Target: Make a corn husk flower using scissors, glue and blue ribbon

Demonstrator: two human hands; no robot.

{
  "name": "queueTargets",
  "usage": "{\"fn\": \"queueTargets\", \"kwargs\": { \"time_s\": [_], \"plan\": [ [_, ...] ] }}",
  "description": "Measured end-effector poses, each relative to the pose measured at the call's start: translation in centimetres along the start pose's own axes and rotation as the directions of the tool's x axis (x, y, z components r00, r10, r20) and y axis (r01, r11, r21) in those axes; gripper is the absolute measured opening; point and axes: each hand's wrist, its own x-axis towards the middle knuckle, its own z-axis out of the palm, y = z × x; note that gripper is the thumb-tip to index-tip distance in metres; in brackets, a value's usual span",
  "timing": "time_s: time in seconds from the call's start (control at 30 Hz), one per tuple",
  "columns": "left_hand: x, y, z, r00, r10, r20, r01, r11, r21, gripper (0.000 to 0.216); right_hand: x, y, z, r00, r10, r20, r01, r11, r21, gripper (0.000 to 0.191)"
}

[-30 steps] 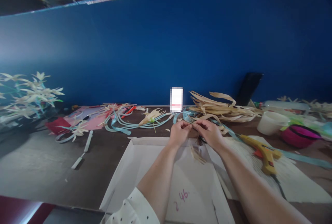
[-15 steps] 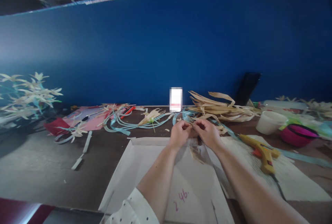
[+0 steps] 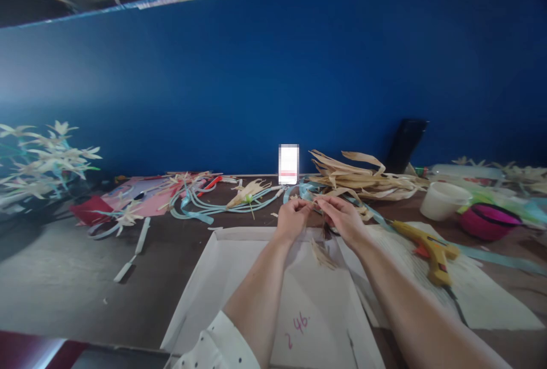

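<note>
My left hand (image 3: 294, 219) and my right hand (image 3: 343, 220) meet above the far edge of a shallow white box lid (image 3: 248, 266). Both are closed in a pinch, fingertips almost touching. What they pinch is small and thin, and too blurred to name. Below the fingers, a few pale dried husk pieces (image 3: 323, 255) lie in the lid. Just behind my hands are a light blue ribbon (image 3: 308, 188) and a pile of dried corn husks (image 3: 363, 176).
A yellow glue gun (image 3: 431, 249) rests on white paper at right, near a white cup (image 3: 444, 201) and a magenta pouch (image 3: 489, 221). Blue-wrapped stems (image 3: 226, 208) lie left of centre. Husk flowers (image 3: 51, 155) stand far left. A lit phone (image 3: 289, 164) stands behind my hands.
My fingers have shifted slightly on the small thing between them, and my left hand has turned a little. The other things lie as before; the view has moved slightly.
</note>
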Motion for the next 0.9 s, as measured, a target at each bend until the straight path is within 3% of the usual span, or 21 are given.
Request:
{"fn": "queueTargets", "kwargs": {
  "time_s": [0.2, 0.4, 0.67, 0.9],
  "plan": [
    [-0.2, 0.21, 0.12, 0.999, 0.006, 0.041, -0.006, 1.0, -0.007, 0.022, 0.14, 0.17, -0.1, 0.999, -0.037, -0.011, 0.036, 0.996, -0.087, 0.037],
    [-0.22, 0.24, 0.07, 0.996, -0.003, 0.084, 0.0, 0.999, 0.035, 0.017, 0.35, 0.25, -0.32, 0.994, -0.048, -0.098, 0.035, 0.99, -0.136, 0.034],
    [0.0, -0.17, -0.06, 0.997, 0.045, 0.066, -0.053, 0.991, 0.124, 0.017, 0.05, -0.3, -0.23, 0.999, 0.002, -0.041, -0.003, 1.0, -0.02, 0.032],
    [-0.15, 0.01, -0.12, 0.996, 0.057, 0.075, -0.067, 0.988, 0.138, 0.019, 0.33, 0.36, -0.31, 0.999, -0.03, -0.039, 0.03, 1.0, -0.005, 0.034]
  ]
}}
